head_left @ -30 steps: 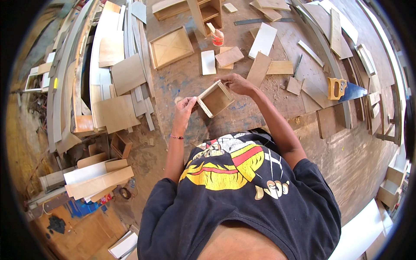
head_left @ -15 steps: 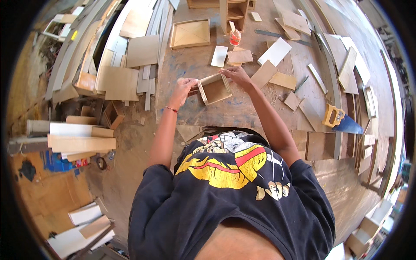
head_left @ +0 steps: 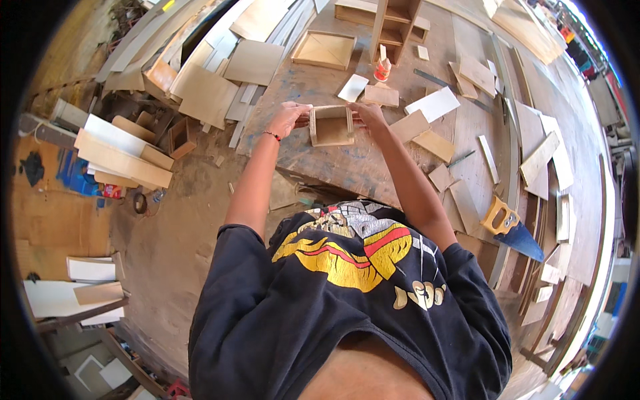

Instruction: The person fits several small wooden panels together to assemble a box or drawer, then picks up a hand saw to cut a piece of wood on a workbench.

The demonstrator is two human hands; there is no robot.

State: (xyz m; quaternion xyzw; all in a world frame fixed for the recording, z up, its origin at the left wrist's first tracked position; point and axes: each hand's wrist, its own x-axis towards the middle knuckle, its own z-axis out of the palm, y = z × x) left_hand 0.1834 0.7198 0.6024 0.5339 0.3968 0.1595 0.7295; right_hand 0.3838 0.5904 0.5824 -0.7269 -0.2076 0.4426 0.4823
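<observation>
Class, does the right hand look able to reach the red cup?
Probably yes: only low boards lie between the right hand and the cup, though that hand is on the box.

1. The box [head_left: 332, 129] is pale tan.
2. The desk [head_left: 375, 172] is brown, smeared with blue in patches, chiefly toward the left.
3. Near, the black shirt [head_left: 353, 308] bears a cracked print in yellow, red, white and grey.
4. On the right, the saw [head_left: 501, 225] pairs a yellow-tan handle with a blue blade.
5. Far, the cup [head_left: 382, 71] is red and white.
6. Far left, the tray [head_left: 325, 50] is honey-coloured, with faint crossing lines.
</observation>
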